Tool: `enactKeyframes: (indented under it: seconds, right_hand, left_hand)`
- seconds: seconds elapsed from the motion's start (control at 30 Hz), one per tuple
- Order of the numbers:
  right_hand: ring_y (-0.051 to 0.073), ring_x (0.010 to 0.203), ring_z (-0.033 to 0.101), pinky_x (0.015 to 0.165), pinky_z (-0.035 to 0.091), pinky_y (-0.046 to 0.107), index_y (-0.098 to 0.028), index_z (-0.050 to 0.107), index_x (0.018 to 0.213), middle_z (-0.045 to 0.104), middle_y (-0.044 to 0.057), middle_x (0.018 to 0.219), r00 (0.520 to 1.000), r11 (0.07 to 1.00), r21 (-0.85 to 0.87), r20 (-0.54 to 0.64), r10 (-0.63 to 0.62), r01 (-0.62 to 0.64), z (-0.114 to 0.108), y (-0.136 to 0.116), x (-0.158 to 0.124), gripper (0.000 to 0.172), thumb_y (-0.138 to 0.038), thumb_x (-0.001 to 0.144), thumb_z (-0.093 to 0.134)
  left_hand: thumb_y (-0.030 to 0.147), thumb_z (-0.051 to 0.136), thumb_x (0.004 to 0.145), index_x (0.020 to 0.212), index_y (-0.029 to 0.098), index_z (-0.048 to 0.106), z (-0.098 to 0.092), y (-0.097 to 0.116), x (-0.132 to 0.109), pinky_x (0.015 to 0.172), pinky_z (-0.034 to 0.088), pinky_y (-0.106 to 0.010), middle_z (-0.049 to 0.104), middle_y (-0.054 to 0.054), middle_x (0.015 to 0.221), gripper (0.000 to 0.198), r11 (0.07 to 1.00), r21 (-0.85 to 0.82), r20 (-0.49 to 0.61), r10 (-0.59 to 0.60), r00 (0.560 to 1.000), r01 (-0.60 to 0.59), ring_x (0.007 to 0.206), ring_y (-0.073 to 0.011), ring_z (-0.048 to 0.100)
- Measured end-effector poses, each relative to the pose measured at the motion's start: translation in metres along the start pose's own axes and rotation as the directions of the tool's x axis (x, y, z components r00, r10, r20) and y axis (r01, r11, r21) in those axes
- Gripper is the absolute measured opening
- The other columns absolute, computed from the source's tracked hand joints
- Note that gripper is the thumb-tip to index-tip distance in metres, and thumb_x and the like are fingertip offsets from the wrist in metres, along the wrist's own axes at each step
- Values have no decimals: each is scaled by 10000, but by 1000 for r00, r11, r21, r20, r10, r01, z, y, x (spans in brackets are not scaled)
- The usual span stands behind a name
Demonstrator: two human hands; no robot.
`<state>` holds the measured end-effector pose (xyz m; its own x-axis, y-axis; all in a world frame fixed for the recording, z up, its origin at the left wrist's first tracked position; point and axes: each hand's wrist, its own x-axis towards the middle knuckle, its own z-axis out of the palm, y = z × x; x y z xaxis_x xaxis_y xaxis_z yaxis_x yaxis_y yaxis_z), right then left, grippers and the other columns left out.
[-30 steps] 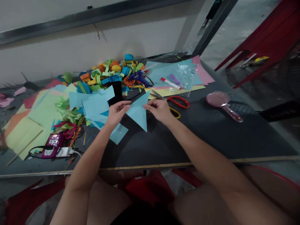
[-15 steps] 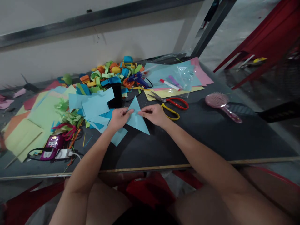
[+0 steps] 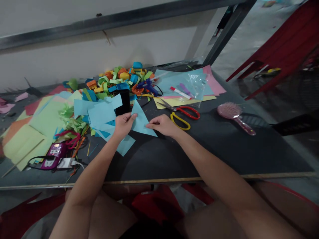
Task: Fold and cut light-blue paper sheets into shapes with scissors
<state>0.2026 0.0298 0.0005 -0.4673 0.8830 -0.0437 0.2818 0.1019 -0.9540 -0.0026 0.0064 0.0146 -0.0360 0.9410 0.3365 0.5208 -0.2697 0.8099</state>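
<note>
A light-blue sheet of paper folded to a triangle point(image 3: 141, 121) is held just above the dark table. My left hand point(image 3: 124, 124) is closed on its left edge, thumb on top. At its right edge my right hand point(image 3: 161, 125) pinches the paper between thumb and fingertips. Loose light-blue paper pieces point(image 3: 102, 116) lie left of my left hand, partly over a black object point(image 3: 123, 103) that I cannot make out. Beside my right hand are scissors point(image 3: 185, 113) with one red and one yellow handle loop.
Behind lie a pile of colourful folded paper strips point(image 3: 117, 78), a blue glue gun point(image 3: 149, 86), a marker point(image 3: 180, 93) and coloured sheets point(image 3: 214, 83). A pink hairbrush point(image 3: 234, 114) rests at right. A purple device point(image 3: 53, 156) with cables and more paper sit at left. A red chair point(image 3: 281, 49) stands beyond.
The blue paper triangle has turned and shifted slightly left and up. My right hand's grip is now lower along its right edge; my left hand has moved slightly left.
</note>
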Motion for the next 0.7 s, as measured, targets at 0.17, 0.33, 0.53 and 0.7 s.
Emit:
enactKeyframes:
  seconds: [0.17, 0.33, 0.53, 0.7]
  right_hand:
    - [85, 435, 477, 455, 373, 233, -163, 723, 640, 569, -19, 474, 997, 997, 42, 34, 68, -70, 0, -7, -2, 380, -535, 615, 796]
    - [70, 424, 474, 424, 393, 209, -156, 714, 615, 579, -16, 479, 995, 995, 67, 72, 71, -76, -3, -11, -4, 361, -496, 578, 828]
    - [88, 494, 563, 469, 462, 199, -138, 746, 709, 644, 14, 539, 978, 986, 73, 154, 139, -151, -4, -12, -4, 319, -428, 602, 824]
    - [113, 591, 632, 475, 473, 189, -136, 745, 751, 711, 53, 649, 973, 982, 58, 156, 170, -181, -5, -10, -4, 220, -342, 680, 777]
  left_hand:
    - [590, 519, 849, 539, 206, 224, 0, -3, 2, 474, 145, -285, 174, 41, 546, 575, 1000, 7, -26, -13, 1000, 13, 500, -88, 192]
    - [540, 544, 854, 548, 206, 220, -2, -7, 4, 484, 144, -281, 169, 44, 557, 557, 1000, -24, -53, -2, 999, 0, 507, -86, 183]
    - [563, 547, 848, 554, 204, 222, -4, -12, 7, 483, 137, -271, 162, 47, 558, 567, 999, -38, -92, -7, 996, 3, 510, -83, 178]
    - [562, 531, 860, 567, 203, 253, -6, -15, 9, 485, 135, -275, 171, 47, 558, 540, 1000, -28, -129, 10, 992, -14, 510, -87, 177]
